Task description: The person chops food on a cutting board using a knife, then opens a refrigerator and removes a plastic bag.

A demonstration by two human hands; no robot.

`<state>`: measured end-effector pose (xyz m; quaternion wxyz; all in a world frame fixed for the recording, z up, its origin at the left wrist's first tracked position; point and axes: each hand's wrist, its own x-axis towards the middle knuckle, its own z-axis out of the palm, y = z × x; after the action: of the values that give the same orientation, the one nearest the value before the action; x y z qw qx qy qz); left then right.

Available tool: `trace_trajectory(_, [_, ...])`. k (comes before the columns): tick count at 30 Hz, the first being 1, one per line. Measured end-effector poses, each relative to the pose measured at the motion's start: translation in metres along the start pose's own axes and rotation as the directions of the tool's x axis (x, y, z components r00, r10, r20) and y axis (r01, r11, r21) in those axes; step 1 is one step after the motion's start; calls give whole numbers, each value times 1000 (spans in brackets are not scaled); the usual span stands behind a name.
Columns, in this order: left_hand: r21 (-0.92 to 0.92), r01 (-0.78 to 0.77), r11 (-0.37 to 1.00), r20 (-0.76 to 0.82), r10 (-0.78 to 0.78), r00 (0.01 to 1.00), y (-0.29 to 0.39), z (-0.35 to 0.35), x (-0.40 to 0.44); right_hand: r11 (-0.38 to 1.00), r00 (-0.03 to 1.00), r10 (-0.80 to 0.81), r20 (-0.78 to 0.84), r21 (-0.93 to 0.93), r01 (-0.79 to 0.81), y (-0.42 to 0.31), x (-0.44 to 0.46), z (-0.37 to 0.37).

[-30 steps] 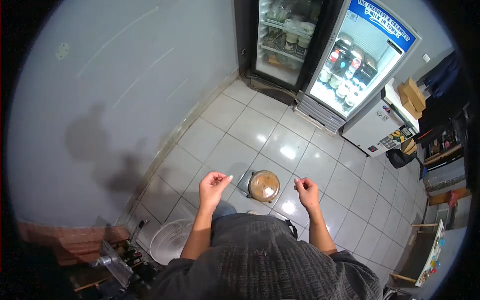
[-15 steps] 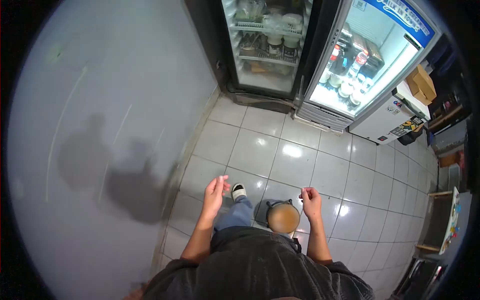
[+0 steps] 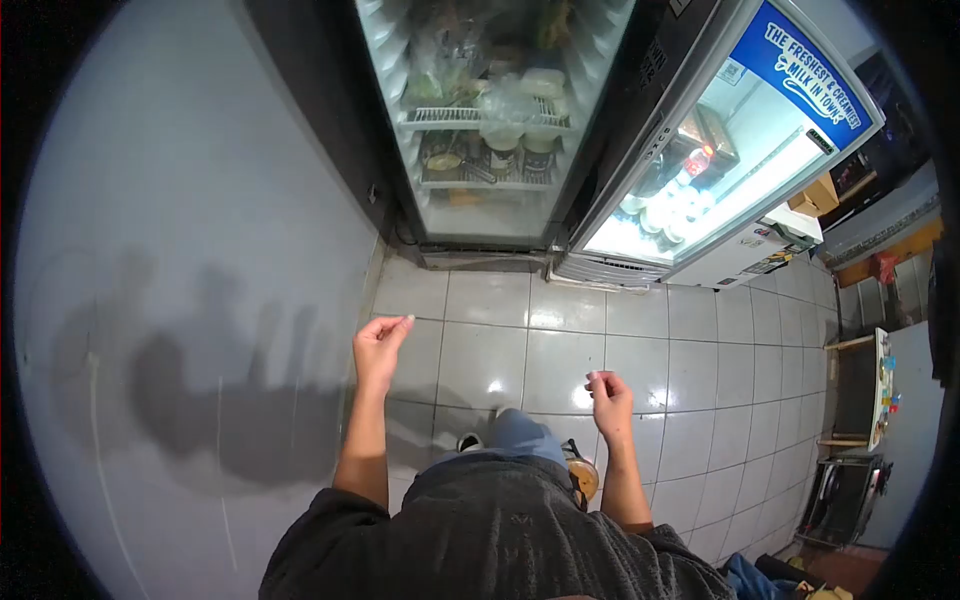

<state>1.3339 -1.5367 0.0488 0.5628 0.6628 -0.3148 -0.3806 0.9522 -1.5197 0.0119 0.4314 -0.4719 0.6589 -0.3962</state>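
My left hand (image 3: 380,345) is held out over the tiled floor beside the grey wall, fingers curled toward the thumb, nothing visible in it. In front of it stands a glass-door fridge (image 3: 485,215), closed, with bagged greens, lidded tubs and a pan on its racks. My right hand (image 3: 610,402) hangs above the tiles, loosely closed and empty as far as I can see. Below that hand, partly covered by my body, is a small stool (image 3: 587,482) with a round tan top. Neither hand touches anything.
A lit drinks cooler (image 3: 625,240) with a blue header stands to the right of the dark fridge. Past it are a white chest unit (image 3: 725,265) and a cardboard box (image 3: 815,196). The grey wall (image 3: 200,200) runs along my left. A low wooden-legged table (image 3: 880,390) stands far right.
I have moved forward, so the fridge looks nearer and the stool has slid back under my body. My left hand has shifted left and up, its fingers drawn in; the right has stayed about level.
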Motion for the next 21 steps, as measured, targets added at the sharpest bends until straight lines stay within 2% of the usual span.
trace_trajectory(2, [11,-28,1000,21,27,999,10,16,41,999,997,26,-69,35,-24,-9,25,1])
trace_trajectory(3, [15,8,1000,53,-8,999,21,26,62,997,991,40,-126,66,-31,-12,42,5])
trace_trajectory(5, [15,25,1000,82,-26,996,39,44,114,996,990,56,-130,83,-46,-8,85,22])
trace_trajectory(7, [-103,-59,993,95,68,993,49,58,166,988,996,79,-45,133,-72,-9,134,42])
trace_trajectory(8, [-93,-22,995,70,29,997,55,64,194,998,998,57,-1,14,-57,-13,161,53])
trace_trajectory(9, [-98,-34,995,52,39,998,65,73,219,996,996,77,50,35,-79,-29,187,66])
trace_trajectory(11, [-160,-104,982,-82,92,992,92,82,263,996,988,-77,131,-35,83,-50,242,87])
trace_trajectory(13, [-157,-125,980,-118,107,987,122,83,304,992,981,-108,159,-42,116,-105,283,108])
trace_trajectory(15, [-125,-270,955,-181,246,952,146,83,339,984,974,-146,172,-77,161,-145,318,119])
trace_trajectory(17, [-61,-329,942,-240,306,921,163,80,373,974,964,-220,152,96,207,-169,340,130])
trace_trajectory(18, [12,-357,934,-277,347,896,170,79,388,976,966,-208,156,94,195,-177,347,133])
trace_trajectory(19, [9,-357,934,-273,346,898,170,75,406,977,967,-206,151,91,194,-181,350,137])
trace_trajectory(21, [166,-439,883,-405,467,786,167,70,433,979,976,-183,117,110,171,-183,346,143])
